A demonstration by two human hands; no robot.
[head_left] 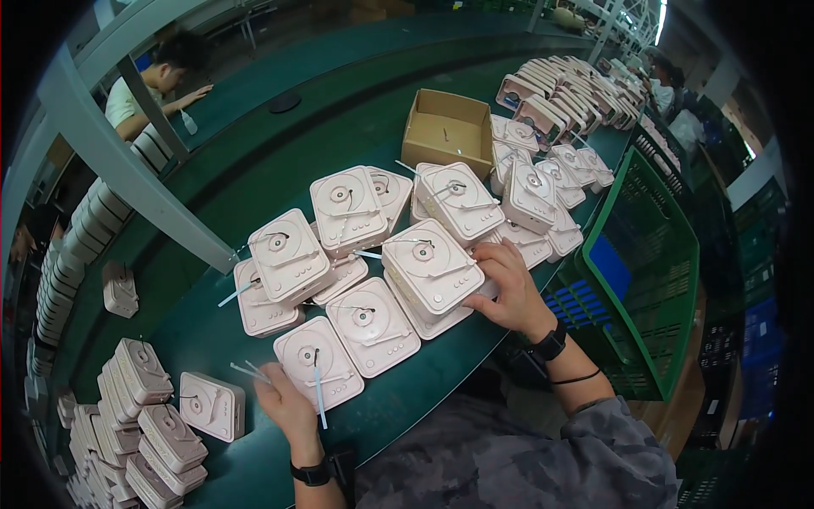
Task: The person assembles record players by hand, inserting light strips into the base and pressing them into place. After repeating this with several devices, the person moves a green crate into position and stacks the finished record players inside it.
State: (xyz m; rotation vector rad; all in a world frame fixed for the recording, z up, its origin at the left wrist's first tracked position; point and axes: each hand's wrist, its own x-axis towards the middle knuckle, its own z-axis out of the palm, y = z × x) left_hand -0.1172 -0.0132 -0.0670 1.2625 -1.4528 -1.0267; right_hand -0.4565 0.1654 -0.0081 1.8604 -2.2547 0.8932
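Note:
My right hand (513, 293) grips the right edge of a pale pink record-player-shaped box (428, 263), thumb low and fingers behind its corner. That box rests on another like it. My left hand (288, 405) is closed on a few thin pale strips (248, 371), whose ends stick out past the fingertips. Beside it lies a pink box (318, 365) with a pale blue strip (320, 394) hanging from its disc. Touching that one is another pink box (373, 327). Several more, some stacked, lie farther back, each with a disc, small arm and dark wire on top.
An open cardboard box (448, 131) stands behind the group. Stacked pink boxes (136, 382) fill the left, and rows of pink casings (577, 89) the far right. A green crate (649, 280) is at my right. A white post (140, 170) rises at left; a person (153, 89) sits beyond.

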